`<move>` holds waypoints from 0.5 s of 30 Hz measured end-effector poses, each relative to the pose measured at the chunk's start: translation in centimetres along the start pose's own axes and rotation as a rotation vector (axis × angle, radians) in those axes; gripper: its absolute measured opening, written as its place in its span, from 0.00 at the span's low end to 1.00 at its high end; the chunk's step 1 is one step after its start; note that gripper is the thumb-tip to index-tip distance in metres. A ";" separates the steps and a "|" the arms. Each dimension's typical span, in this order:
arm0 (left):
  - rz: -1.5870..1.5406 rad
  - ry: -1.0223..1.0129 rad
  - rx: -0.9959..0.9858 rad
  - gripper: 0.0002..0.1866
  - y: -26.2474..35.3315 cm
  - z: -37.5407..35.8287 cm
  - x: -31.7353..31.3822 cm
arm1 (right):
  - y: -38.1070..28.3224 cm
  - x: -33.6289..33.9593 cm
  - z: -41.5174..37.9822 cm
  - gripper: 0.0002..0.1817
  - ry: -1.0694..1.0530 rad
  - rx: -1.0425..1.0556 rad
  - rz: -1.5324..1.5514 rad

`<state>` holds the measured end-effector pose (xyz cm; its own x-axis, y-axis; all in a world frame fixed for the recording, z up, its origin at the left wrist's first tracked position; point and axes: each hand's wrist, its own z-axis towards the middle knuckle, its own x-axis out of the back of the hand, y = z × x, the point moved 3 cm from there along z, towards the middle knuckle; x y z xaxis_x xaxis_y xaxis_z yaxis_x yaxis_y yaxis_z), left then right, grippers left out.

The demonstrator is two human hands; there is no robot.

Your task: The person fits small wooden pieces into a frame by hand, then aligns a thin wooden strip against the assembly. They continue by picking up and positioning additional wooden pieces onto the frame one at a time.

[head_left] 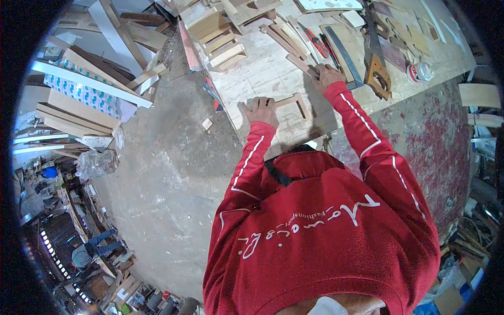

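My left hand point(261, 111) lies on the pale worktable point(252, 79), palm down, with its fingers stretched out and the thumb apart. At its fingers is the near end of a small angled wooden piece point(300, 106), which has a crosspiece at its far end. My right hand point(330, 78) is bent over the end of a short wooden strip point(301, 65), and its fingers seem closed on it. Part of that strip is hidden under the fingers. Just beyond lie red-handled pliers point(314, 41) and a dark metal-edged bar point(338, 50).
A handsaw point(377, 76) with a wooden handle and a white tub point(419, 72) stand at the right. Slotted wooden assemblies point(223, 44) sit at the table's left. Stacked boards point(79, 110) lean on the left, and another person point(86, 253) is bent over far off.
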<state>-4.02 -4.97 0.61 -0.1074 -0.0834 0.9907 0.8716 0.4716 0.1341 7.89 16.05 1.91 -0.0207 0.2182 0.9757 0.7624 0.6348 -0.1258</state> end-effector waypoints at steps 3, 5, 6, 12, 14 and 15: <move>-0.005 -0.019 0.004 0.18 -0.1 0.1 0.1 | -0.6 0.7 -1.7 0.23 0.166 -0.076 0.100; -0.015 -0.027 0.011 0.19 0.0 -0.1 0.7 | -0.5 0.2 -3.2 0.22 0.122 -0.180 0.404; -0.062 -0.015 0.019 0.20 0.0 -0.2 1.4 | -0.5 -0.3 -3.9 0.22 0.119 -0.179 0.402; -0.372 0.189 0.195 0.23 -4.6 -2.3 1.0 | 0.0 -4.5 -7.8 0.19 0.117 -0.124 0.639; -0.769 0.291 0.386 0.21 -7.4 -3.4 -2.8 | -0.6 -4.2 -8.2 0.18 0.092 -0.095 0.635; -0.729 0.418 0.396 0.16 -6.4 -3.5 0.1 | -1.1 -4.0 -8.3 0.18 0.100 -0.097 0.657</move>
<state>-7.96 -11.04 -0.25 -0.3157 -0.7507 0.5803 0.4210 0.4373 0.7947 12.50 8.36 -0.37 0.5242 0.4639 0.7142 0.6508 0.3227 -0.6873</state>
